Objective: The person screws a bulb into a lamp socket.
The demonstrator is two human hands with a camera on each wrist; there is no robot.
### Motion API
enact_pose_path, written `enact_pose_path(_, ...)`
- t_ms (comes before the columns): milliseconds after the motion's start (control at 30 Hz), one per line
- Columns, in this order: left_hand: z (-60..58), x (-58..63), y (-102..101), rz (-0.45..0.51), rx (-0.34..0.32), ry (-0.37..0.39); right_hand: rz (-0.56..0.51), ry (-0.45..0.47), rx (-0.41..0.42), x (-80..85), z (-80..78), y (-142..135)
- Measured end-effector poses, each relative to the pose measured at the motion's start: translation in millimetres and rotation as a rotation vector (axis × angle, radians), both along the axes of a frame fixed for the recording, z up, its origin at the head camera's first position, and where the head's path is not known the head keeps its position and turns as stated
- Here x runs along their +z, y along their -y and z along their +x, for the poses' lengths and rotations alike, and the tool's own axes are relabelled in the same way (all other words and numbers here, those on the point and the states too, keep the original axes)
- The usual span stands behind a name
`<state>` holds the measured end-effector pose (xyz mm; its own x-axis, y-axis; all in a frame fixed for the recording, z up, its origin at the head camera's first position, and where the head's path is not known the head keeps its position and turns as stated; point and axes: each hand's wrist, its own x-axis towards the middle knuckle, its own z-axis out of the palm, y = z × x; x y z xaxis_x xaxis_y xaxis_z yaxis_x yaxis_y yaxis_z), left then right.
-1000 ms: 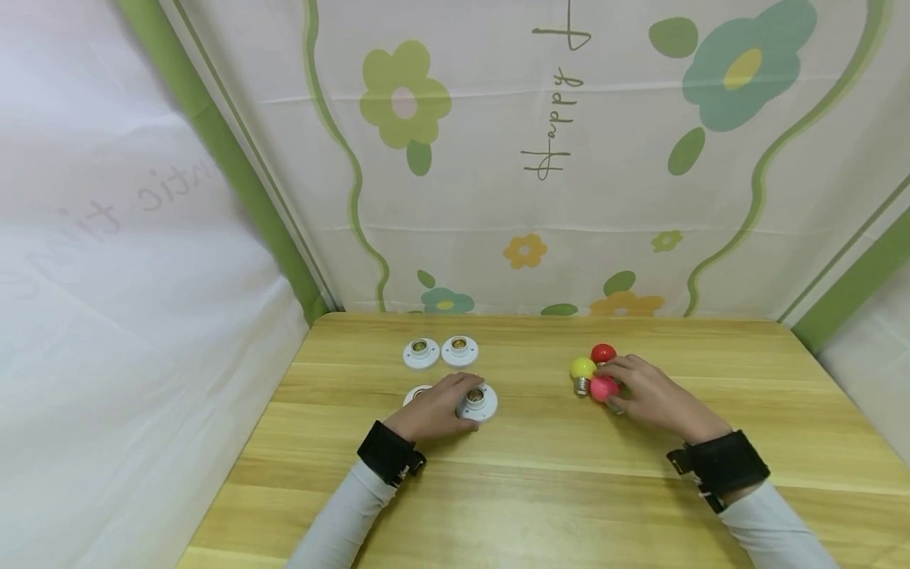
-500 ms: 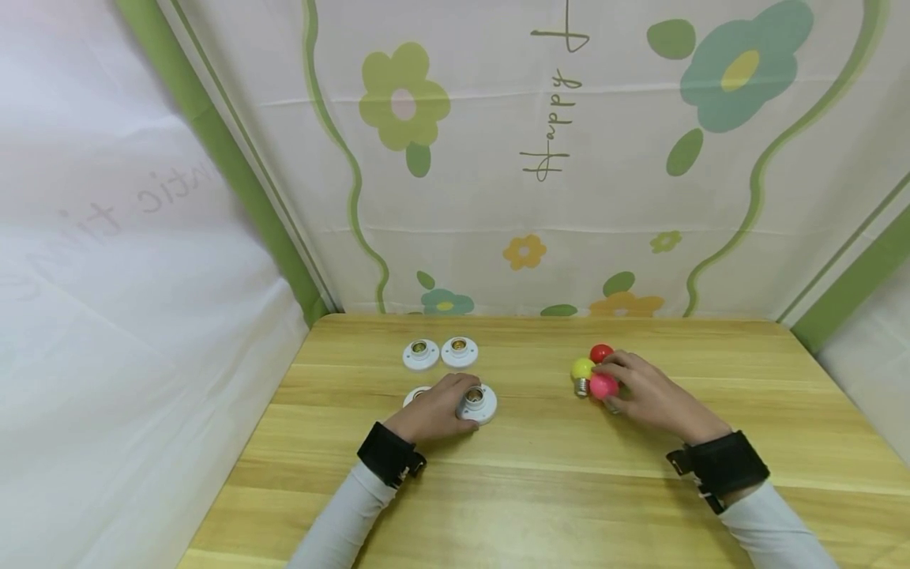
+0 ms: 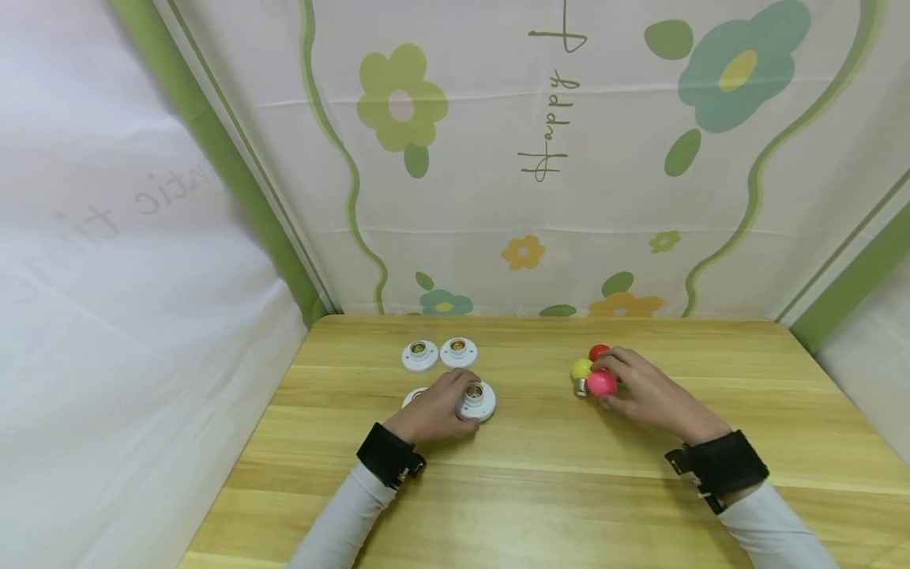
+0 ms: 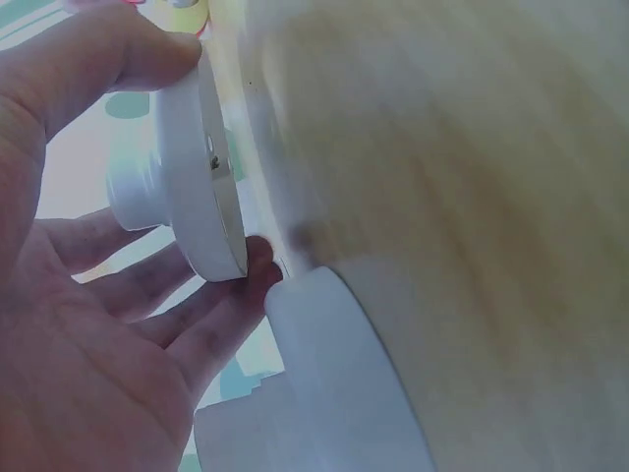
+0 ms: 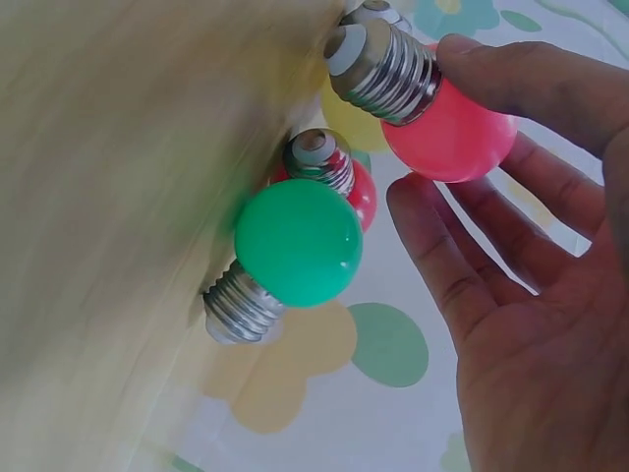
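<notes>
My left hand (image 3: 437,407) grips a white round lamp holder (image 3: 475,401) by its rim, thumb on the near side; the left wrist view shows the lamp holder (image 4: 187,177) edge-on between thumb and fingers. A second lamp holder (image 4: 324,364) stands right by the fingertips, mostly hidden under the hand in the head view. With thumb and fingers my right hand (image 3: 650,395) pinches a pink bulb (image 3: 602,383). Its silver screw base (image 5: 388,79) points toward the table in the right wrist view. Close by are a yellow bulb (image 3: 581,370), a red bulb (image 3: 599,352) and a green bulb (image 5: 300,243).
Two more lamp holders, a left one (image 3: 419,356) and a right one (image 3: 458,352), lie side by side farther back on the wooden table (image 3: 526,482). Behind the table's far edge hangs a flowered curtain (image 3: 469,197); a white cloth wall (image 3: 142,316) stands at the left.
The pink bulb has risen slightly and turned in my right hand, its metal base now hidden in the head view. My left hand stays almost still on the lamp holder.
</notes>
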<state>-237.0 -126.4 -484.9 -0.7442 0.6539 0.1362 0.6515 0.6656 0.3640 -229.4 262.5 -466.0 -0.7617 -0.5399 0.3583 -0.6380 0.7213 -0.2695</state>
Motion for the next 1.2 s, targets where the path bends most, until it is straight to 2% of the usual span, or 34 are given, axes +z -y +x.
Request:
enact_pose_path(167,-0.1,-0.7,-1.6,0.019,0.001,0.027,0.003,0.050,-0.030,1.9,2.8,1.7)
enact_pose_path(467,1.1,0.2,-3.3,0.052,-0.024,-0.009,-0.018,0.105,-0.053,5.4,5.9,5.0)
enact_pose_path(600,1.6,1.3,-4.3,0.064,-0.028,0.000,-0.030,0.085,-0.024,6.8,4.1,6.0)
enact_pose_path(733,0.9,1.4,-4.9,0.085,-0.044,0.007,-0.035,0.025,0.022,8.1,1.2,7.5)
enact_pose_path(867,-0.3,0.1,-5.5,0.113,-0.056,0.047,-0.034,-0.026,0.060,9.8,-0.2,10.1)
enact_pose_path(1067,-1.3,-0.9,-6.9,0.132,-0.050,0.118,-0.027,-0.015,0.056,16.3,1.5,17.0)
enact_pose_path(1200,-1.4,-0.8,-7.3,0.122,-0.046,0.118,-0.019,-0.007,0.056,19.8,0.2,20.4)
